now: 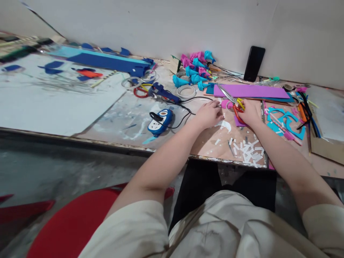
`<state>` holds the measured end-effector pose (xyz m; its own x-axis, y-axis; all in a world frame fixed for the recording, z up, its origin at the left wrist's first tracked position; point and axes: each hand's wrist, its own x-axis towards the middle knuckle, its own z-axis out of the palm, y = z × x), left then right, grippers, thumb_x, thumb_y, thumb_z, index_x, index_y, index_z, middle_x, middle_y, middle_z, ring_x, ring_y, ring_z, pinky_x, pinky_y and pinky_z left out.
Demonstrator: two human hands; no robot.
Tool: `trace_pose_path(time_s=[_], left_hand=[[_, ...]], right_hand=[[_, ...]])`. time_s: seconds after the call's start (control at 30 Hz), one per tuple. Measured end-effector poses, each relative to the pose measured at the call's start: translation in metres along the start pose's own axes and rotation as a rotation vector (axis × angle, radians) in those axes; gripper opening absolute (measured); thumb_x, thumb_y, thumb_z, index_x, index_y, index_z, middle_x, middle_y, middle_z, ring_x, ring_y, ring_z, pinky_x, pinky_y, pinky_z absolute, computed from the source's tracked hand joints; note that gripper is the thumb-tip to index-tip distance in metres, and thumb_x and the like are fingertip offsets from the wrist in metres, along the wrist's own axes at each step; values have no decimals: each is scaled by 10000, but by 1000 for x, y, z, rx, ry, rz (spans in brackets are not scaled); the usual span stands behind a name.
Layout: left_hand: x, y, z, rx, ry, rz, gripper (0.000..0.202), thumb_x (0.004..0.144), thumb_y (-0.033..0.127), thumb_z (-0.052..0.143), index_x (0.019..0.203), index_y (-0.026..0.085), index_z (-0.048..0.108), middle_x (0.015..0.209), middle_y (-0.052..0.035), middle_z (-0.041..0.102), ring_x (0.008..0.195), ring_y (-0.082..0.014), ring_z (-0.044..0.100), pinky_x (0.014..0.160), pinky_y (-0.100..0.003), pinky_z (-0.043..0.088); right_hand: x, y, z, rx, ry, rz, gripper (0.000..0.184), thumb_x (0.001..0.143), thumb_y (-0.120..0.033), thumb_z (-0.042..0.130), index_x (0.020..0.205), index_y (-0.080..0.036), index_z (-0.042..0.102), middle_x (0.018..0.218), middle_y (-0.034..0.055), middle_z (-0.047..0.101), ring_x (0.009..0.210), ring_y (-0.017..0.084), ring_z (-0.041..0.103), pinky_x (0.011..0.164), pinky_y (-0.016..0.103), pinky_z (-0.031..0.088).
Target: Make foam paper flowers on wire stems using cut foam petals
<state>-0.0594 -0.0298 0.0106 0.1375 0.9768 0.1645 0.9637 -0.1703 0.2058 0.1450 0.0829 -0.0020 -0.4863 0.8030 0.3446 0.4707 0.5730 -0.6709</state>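
My right hand (249,113) has its fingers on the red and yellow handles of a pair of scissors (228,94). The blades point up and to the left, over a long purple foam strip (249,91). To the left, my left hand (210,114) is closed, with its fingertips at a small pink foam piece (226,104) that it seems to pinch. Part of a white ring shows beside that piece. Under the right hand lies a purple foam square (239,121), partly covered.
Several blue and pink foam flowers (197,70) lie by the wall, near an upright phone (254,63). A glue gun (163,92) and a blue power strip (160,122) are on the left. White scraps (251,152) lie near the edge; blue offcuts (286,123) are on the right.
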Motion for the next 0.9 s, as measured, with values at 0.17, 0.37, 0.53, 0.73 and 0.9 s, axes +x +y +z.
trace_pose_path(time_s=[0.17, 0.37, 0.53, 0.73, 0.9], left_hand=[[3, 2, -2, 45, 17, 24, 371, 939, 331, 510, 1202, 118, 663, 1304, -179, 674, 1368, -317, 531, 1139, -462, 409], [11, -2, 2, 119, 10, 123, 372, 968, 286, 405, 1000, 127, 739, 1123, -174, 743, 1181, -314, 646, 1035, -467, 472], [12, -4, 4, 72, 68, 124, 358, 930, 259, 431, 845, 150, 761, 956, -143, 772, 943, -267, 700, 903, -398, 514], [10, -5, 3, 21, 107, 87, 337, 938, 317, 461, 934, 152, 755, 1001, -135, 771, 949, -261, 701, 873, -375, 519], [5, 6, 3, 91, 1, 200, 386, 989, 338, 428, 992, 126, 750, 1101, -155, 755, 1108, -278, 679, 1048, -437, 482]], right_hand=[[0, 3, 2, -53, 13, 3, 197, 743, -221, 701, 876, -232, 557, 868, 56, 682, 812, 248, 611, 766, 369, 502], [0, 0, 0, -88, 7, 7, 186, 767, -258, 686, 910, -201, 583, 878, 71, 700, 813, 257, 633, 748, 366, 503], [-1, -1, 1, -81, -4, 23, 201, 797, -291, 686, 948, -193, 596, 897, 85, 708, 821, 266, 646, 738, 364, 499], [-2, -4, 1, -45, -3, 38, 221, 806, -346, 694, 935, -200, 590, 882, 78, 712, 805, 257, 644, 760, 371, 508], [-1, -9, -1, -17, 20, 79, 168, 792, -260, 664, 929, -203, 586, 912, 85, 721, 849, 276, 659, 801, 393, 512]])
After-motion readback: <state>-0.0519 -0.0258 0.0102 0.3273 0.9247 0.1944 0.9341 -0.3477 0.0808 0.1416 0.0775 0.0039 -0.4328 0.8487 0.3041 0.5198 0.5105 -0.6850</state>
